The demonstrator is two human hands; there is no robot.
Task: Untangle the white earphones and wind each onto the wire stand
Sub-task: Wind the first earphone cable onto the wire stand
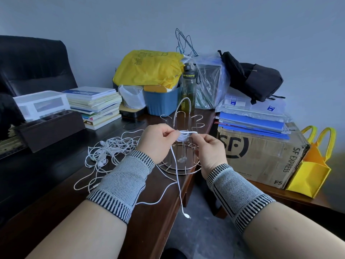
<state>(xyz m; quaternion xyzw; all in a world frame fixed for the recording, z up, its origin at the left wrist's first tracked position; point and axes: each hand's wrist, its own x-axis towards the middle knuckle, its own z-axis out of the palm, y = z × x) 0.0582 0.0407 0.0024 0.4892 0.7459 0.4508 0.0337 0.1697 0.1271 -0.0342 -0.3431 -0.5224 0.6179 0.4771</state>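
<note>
Both hands pinch one cord [186, 132] at the stand [180, 146]: the left hand [158, 142] holds the wound coil, the right hand [209, 146] holds the strand's end. The plug [187, 215] dangles off the bench [56, 193]. The tangle [108, 150] lies left. If either grip slackens, the coil could likely spring loose; the hanging tail may snag.

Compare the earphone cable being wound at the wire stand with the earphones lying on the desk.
The cable being wound is a tight coil at the wire stand, pinched by the left hand and right hand; the tangled earphones sprawl loose and untouched on the desk. The coil's plug end hangs over the desk edge; the tangle lies flat. Both are white.
</note>
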